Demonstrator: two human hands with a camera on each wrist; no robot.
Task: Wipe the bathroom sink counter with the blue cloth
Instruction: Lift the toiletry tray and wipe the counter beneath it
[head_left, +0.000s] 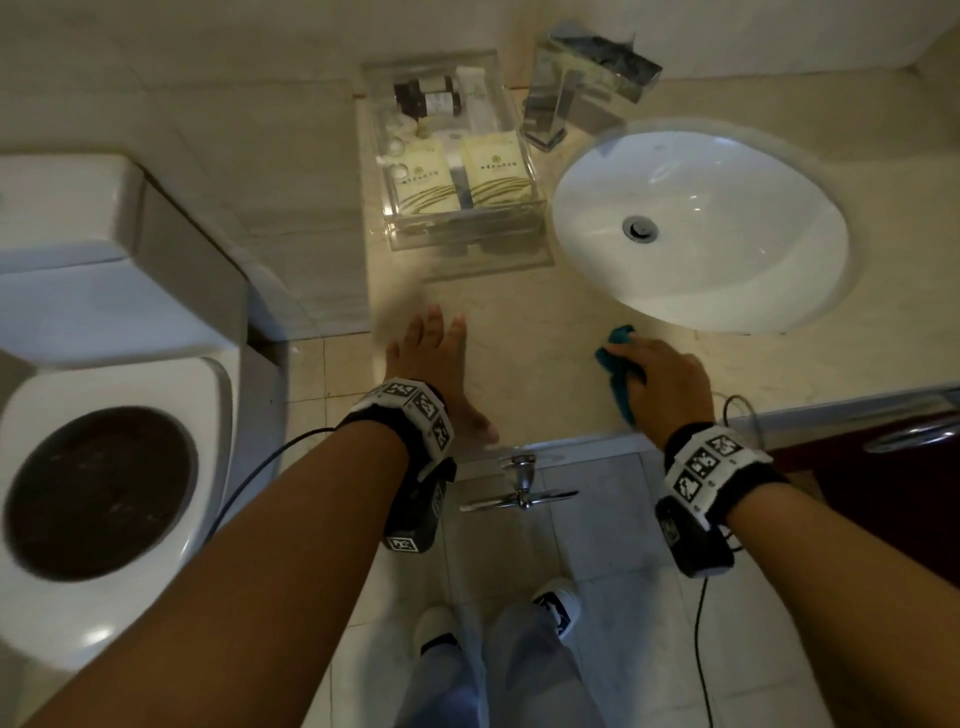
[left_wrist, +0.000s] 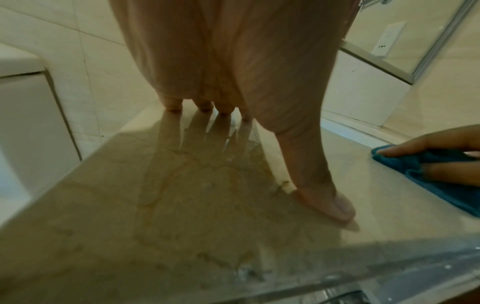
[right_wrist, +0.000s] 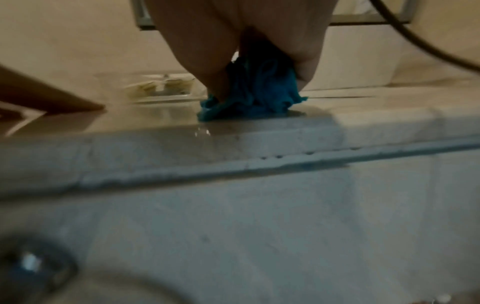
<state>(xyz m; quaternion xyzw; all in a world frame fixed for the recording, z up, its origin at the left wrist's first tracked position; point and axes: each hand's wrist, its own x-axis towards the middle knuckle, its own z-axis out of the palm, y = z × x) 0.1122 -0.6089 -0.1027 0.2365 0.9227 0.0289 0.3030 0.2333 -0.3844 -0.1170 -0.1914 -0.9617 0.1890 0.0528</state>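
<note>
The blue cloth (head_left: 619, 375) is bunched on the beige marble counter (head_left: 530, 322), near its front edge and just in front of the sink. My right hand (head_left: 660, 382) grips it from above and presses it to the surface; the right wrist view shows the cloth (right_wrist: 249, 96) crumpled between thumb and fingers. To its left, my left hand (head_left: 434, 358) lies flat on the counter with its fingers straight, holding nothing. In the left wrist view the fingertips (left_wrist: 174, 106) and thumb touch the glossy counter (left_wrist: 182, 205), and the cloth (left_wrist: 436, 181) is at the right.
An oval white sink basin (head_left: 779, 291) lies at the right, with a chrome faucet (head_left: 566, 98) behind it. A clear acrylic tray (head_left: 537, 208) of toiletries stands behind my left hand. A toilet (head_left: 104, 374) is at the left. A metal bar (head_left: 519, 496) hangs below the counter's edge.
</note>
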